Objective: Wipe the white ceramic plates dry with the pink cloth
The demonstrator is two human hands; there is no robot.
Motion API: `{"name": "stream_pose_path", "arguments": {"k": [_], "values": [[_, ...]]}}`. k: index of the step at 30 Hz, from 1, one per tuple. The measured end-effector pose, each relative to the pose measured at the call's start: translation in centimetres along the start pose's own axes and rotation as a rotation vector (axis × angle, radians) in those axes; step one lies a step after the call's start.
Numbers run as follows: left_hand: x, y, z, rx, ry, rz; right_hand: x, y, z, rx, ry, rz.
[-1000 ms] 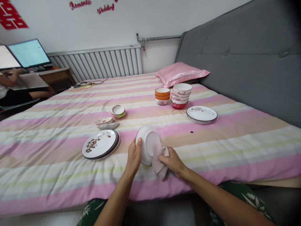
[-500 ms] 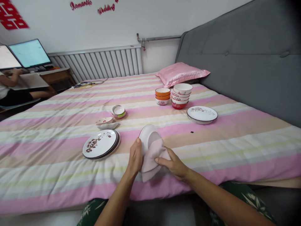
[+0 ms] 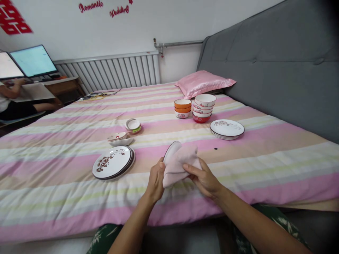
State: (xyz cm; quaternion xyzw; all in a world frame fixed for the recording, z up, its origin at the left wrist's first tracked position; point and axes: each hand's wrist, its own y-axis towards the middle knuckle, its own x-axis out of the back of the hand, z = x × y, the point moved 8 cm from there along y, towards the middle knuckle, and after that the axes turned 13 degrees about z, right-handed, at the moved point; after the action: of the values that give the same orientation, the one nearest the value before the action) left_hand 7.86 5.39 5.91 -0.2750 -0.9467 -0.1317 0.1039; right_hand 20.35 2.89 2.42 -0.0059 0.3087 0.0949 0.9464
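My left hand (image 3: 156,180) grips the lower edge of a white plate (image 3: 171,150) held on edge above the striped bed. My right hand (image 3: 203,178) presses a pale pink cloth (image 3: 180,162) over the plate's face, so most of the plate is covered and only its upper left rim shows. Both hands hover just above the bed's near side.
A stack of floral plates (image 3: 113,162) lies to the left, with small dishes (image 3: 120,138) and saucers (image 3: 133,125) behind. Stacked bowls (image 3: 202,107), orange bowls (image 3: 182,107) and more plates (image 3: 227,128) sit right of centre. Grey headboard (image 3: 278,63) at right; a person at monitors (image 3: 31,61) far left.
The plate has turned from facing me to nearly edge-on, and the cloth has moved up over it. Both hands have shifted slightly right and up.
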Motion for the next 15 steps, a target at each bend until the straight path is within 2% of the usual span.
{"name": "stream_pose_path", "arguments": {"k": [5,8,12,15], "values": [[-0.4,0.0,-0.2,-0.034,0.097,0.004,1.0,0.5,1.6,0.080,0.068,-0.058],[-0.5,-0.1,-0.4,-0.027,0.144,0.003,2.5,1.0,2.5,0.147,0.090,-0.125],[-0.3,-0.1,-0.2,-0.005,0.190,-0.015,5.6,1.2,3.5,0.238,0.061,-0.316],[0.5,0.0,0.3,0.004,0.170,-0.079,8.1,0.8,4.4,0.313,-0.029,-0.488]]}}
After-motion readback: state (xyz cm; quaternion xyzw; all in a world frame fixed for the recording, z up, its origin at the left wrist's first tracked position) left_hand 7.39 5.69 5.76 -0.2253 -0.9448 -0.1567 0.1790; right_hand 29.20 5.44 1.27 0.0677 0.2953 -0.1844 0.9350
